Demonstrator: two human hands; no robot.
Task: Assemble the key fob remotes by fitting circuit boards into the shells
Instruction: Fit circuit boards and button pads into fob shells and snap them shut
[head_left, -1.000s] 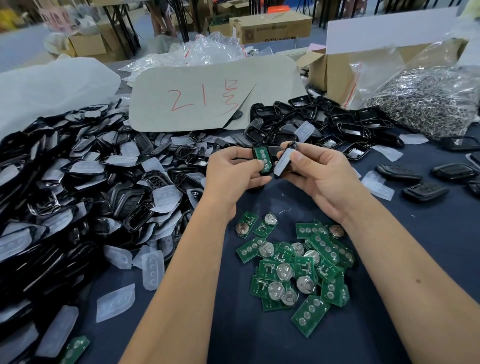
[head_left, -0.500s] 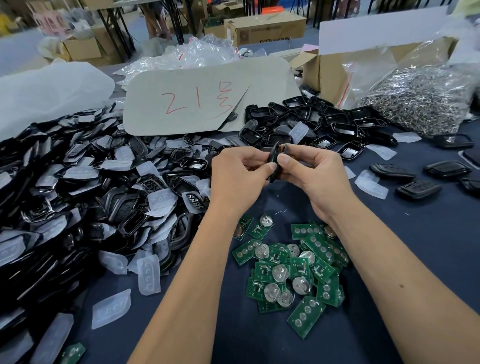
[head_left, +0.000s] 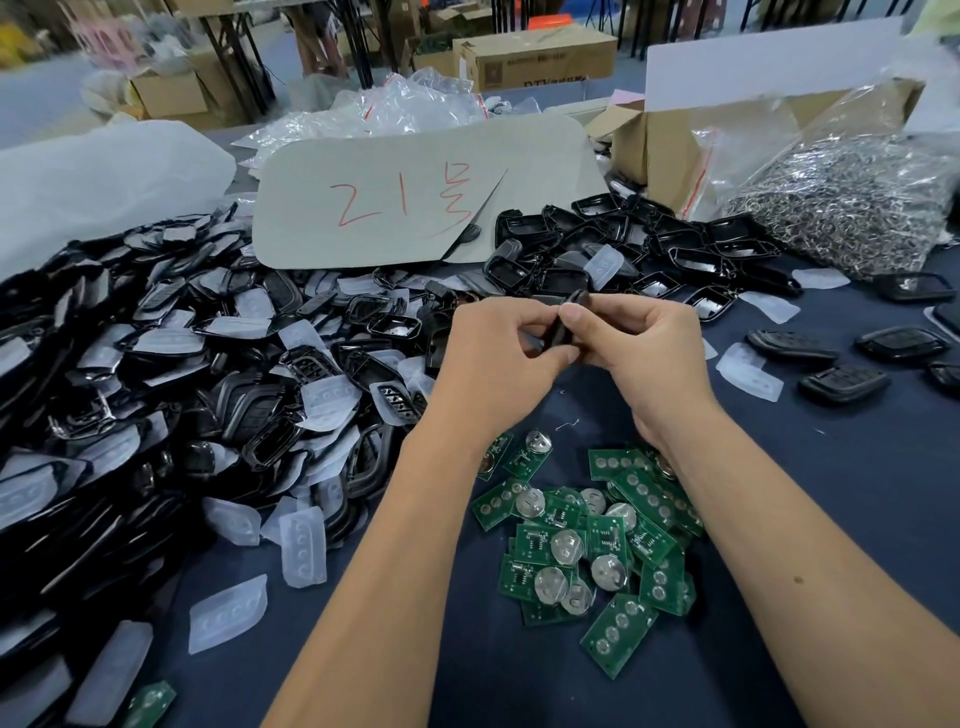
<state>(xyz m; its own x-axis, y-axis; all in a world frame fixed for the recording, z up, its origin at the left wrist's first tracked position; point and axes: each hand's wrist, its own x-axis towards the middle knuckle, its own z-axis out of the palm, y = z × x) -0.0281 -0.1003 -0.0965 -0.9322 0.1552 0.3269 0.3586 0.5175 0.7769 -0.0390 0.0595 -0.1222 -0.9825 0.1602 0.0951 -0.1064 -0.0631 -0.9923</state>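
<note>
Pinching a black plastic key fob shell (head_left: 567, 325) edge-on between both hands, above the dark blue cloth surface (head_left: 831, 467). Left hand (head_left: 498, 358): fingers curled, thumb and forefinger closed on the shell's left side. Right hand (head_left: 644, 353): fingers curled, thumb pressed on the shell's upper edge. Whether a board sits inside the shell cannot be told.

Head view, counts: the heap of green circuit boards with round silver battery clips (head_left: 587, 545) lies just below the wrists, roughly twenty, overlapping, exact count not possible. Large pile of black shells and translucent white button pads (head_left: 182, 389) at left, too many to count. Five closed black key fobs (head_left: 841, 383) at right. One grey card with red handwriting (head_left: 415, 197) behind.
</note>
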